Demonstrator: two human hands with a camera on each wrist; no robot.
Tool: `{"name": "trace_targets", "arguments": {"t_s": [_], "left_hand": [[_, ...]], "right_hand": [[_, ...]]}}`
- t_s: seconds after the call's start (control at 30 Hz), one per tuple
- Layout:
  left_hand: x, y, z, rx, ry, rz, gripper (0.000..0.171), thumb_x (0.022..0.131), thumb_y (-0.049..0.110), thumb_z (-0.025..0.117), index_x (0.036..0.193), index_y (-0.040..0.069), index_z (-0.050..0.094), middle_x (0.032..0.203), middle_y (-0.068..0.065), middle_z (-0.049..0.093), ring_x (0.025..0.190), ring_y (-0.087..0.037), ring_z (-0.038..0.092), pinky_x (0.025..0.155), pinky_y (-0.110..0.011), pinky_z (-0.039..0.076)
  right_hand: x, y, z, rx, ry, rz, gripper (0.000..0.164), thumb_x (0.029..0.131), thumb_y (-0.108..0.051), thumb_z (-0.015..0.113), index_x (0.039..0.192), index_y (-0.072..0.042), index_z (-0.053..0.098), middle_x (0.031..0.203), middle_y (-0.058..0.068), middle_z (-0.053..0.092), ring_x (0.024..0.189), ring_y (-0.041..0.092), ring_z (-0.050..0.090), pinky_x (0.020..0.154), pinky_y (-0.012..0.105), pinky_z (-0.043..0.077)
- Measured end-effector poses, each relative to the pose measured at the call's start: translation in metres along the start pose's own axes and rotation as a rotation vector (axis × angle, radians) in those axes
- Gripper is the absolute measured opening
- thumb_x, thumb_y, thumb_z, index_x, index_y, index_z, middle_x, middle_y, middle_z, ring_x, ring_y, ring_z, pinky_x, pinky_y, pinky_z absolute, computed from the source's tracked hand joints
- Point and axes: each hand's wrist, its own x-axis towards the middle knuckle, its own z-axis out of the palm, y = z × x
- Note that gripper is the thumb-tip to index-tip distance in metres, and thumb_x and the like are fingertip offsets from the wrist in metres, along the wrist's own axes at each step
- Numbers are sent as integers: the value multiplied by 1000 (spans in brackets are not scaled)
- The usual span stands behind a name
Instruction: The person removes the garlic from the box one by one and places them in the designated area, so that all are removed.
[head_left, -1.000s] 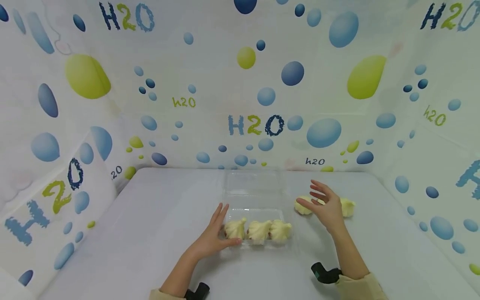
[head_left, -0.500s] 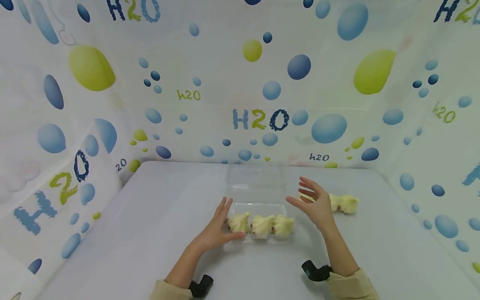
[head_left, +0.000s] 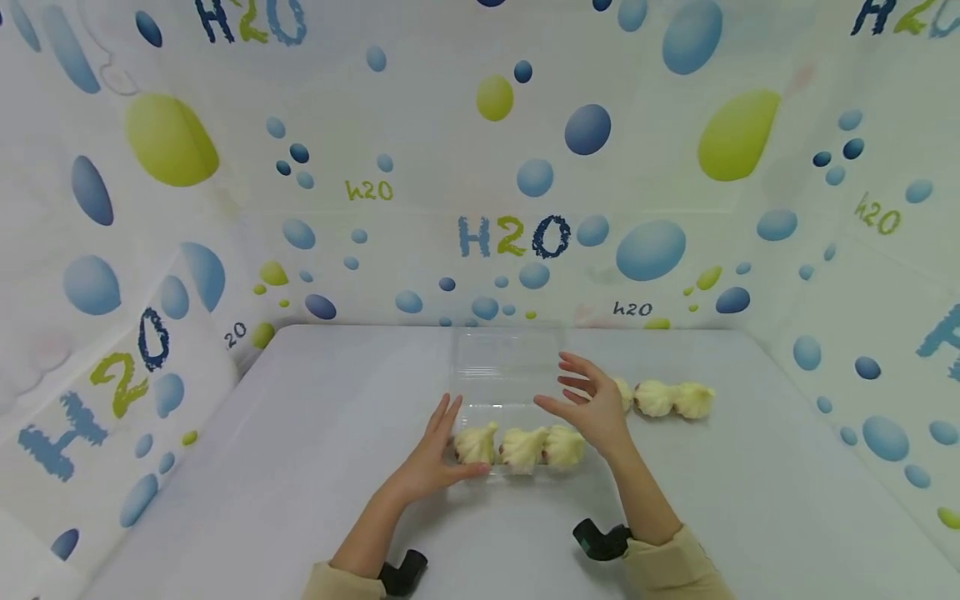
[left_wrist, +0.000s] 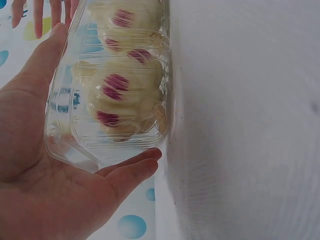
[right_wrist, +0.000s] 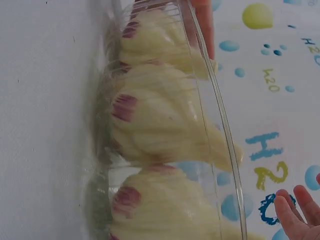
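A clear plastic box (head_left: 517, 417) holds three pale yellow garlic bulbs (head_left: 522, 448) in a row, with purple streaks near their bases in both wrist views. My left hand (head_left: 423, 467) lies around the box's left end, its straight thumb along the front and straight fingers along the side. In the left wrist view that hand (left_wrist: 55, 165) touches the box's corner. My right hand (head_left: 596, 408) hovers by the box's right end, thumb and fingers spread with nothing between them. Its fingertips (right_wrist: 287, 210) show apart from the box in the right wrist view.
The box's hinged lid (head_left: 506, 354) lies folded back behind it. To the right, more garlic bulbs (head_left: 675, 400) rest in a row on the white table (head_left: 337, 400). A wall (head_left: 420, 167) printed with bubbles stands at the back.
My right hand has moved left from above the loose garlic bulbs to the box's right end, uncovering those bulbs. The left hand stays at the box; the head view has shifted slightly.
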Motion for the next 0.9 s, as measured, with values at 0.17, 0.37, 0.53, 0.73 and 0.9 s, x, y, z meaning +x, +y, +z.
{"name": "trace_targets", "arguments": {"t_s": [0.17,0.37,0.53,0.73,0.9], "left_hand": [[-1,-1,-1,-3,7,-11,104,74,38,76,148,11,9,152,-15,-4,132,-41,21,99,-59,25],[-1,-1,-1,2,5,-20,104,73,39,75,148,12,9,152,-15,-3,135,-40,14,99,-60,24],[-3,-2,0,2,-1,-25,104,73,41,75,148,12,9,152,-14,-4,133,-41,19,98,-61,25],[-2,-2,0,-2,-2,-19,105,72,42,75,148,12,9,152,-13,-5,134,-40,15,98,-62,24],[-1,-1,0,-1,0,-12,105,72,43,75,148,13,9,152,-14,-4,135,-40,10,98,-62,23]], "right_hand": [[4,7,15,-2,-43,5,67,69,-9,81,129,-9,51,123,14,52,109,29,54,91,43,43],[-1,1,32,-6,-78,-15,65,70,-7,79,128,-8,51,122,17,52,109,33,53,91,45,43],[2,19,44,-41,-90,-47,65,66,-16,83,125,-15,55,119,10,54,105,27,56,88,40,46],[3,20,53,-60,-86,-64,64,65,-13,83,123,-13,57,118,11,56,102,28,58,86,41,48],[-2,4,59,-62,-91,-51,63,66,-7,82,123,-4,56,116,17,56,102,34,57,86,46,47]]}}
